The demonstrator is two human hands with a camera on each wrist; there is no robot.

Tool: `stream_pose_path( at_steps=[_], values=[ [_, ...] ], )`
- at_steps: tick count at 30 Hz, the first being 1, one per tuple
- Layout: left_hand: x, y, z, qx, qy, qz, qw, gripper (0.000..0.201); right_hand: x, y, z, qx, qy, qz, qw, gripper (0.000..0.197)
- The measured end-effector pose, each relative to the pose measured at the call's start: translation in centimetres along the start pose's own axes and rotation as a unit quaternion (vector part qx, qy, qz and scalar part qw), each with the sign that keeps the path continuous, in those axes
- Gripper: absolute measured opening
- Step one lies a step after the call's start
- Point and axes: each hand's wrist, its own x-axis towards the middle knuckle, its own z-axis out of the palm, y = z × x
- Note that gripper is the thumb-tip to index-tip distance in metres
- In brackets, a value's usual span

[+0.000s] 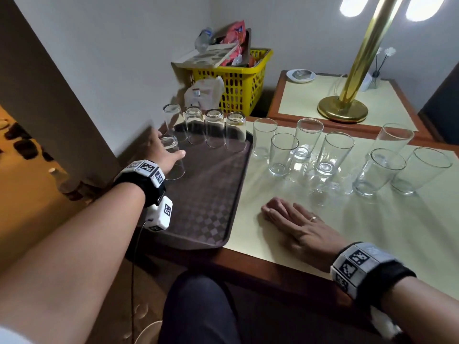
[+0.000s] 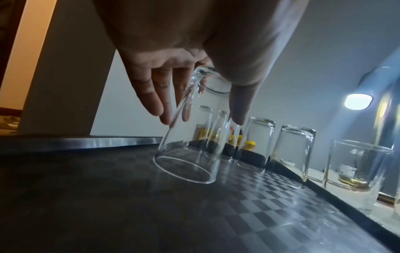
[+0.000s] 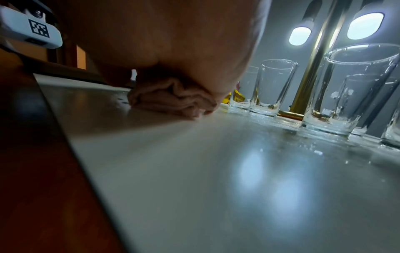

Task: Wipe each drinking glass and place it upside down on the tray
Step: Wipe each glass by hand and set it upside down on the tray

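Observation:
My left hand (image 1: 173,155) grips a clear glass (image 1: 173,165) upside down near the far left of the brown checkered tray (image 1: 206,207). In the left wrist view the glass (image 2: 190,154) leans, its rim close to the tray (image 2: 108,196), with fingers on one side of the base and the thumb on the other. Several inverted glasses (image 1: 214,127) stand in a row along the tray's far edge. Several upright glasses (image 1: 283,155) stand on the table to the right. My right hand (image 1: 275,209) lies flat on the table, pressing a bunched pinkish cloth (image 3: 173,101) that is hidden in the head view.
A yellow basket (image 1: 238,80) full of clutter stands behind the tray. A brass lamp (image 1: 342,108) and a small dish (image 1: 300,75) sit on a second table at the back right. A wall runs close along the tray's left side. The table's wooden front edge (image 1: 260,271) is near my knee.

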Motion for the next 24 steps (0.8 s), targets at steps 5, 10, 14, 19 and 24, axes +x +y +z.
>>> stream_pose_path(
  at_steps=[5, 10, 14, 19, 24],
  values=[
    [0.2, -0.5, -1.1, 0.056, -0.047, 0.01, 0.997, 0.083, 0.2, -0.1, 0.0, -0.01, -0.019, 0.011, 1.0, 0.072],
    [-0.7, -0.4, -3.6, 0.137, -0.03, 0.118, 0.983, 0.076, 0.1, -0.2, 0.1, -0.008, -0.02, 0.027, 0.999, 0.082],
    [-1.8, -1.2, -3.2, 0.217, -0.06, 0.187, 0.956, 0.088, 0.1, -0.2, 0.2, 0.007, -0.02, 0.03, 0.999, 0.078],
    [0.0, -1.9, -1.7, 0.269, -0.079, 0.148, 0.948, 0.096, 0.4, -0.3, 0.2, 0.01, -0.026, 0.041, 0.999, 0.078],
    [2.1, -0.4, -0.5, 0.297, -0.069, 0.127, 0.944, 0.095, 0.4, -0.4, 0.0, 0.0, -0.039, 0.054, 0.998, 0.076]
  ],
)
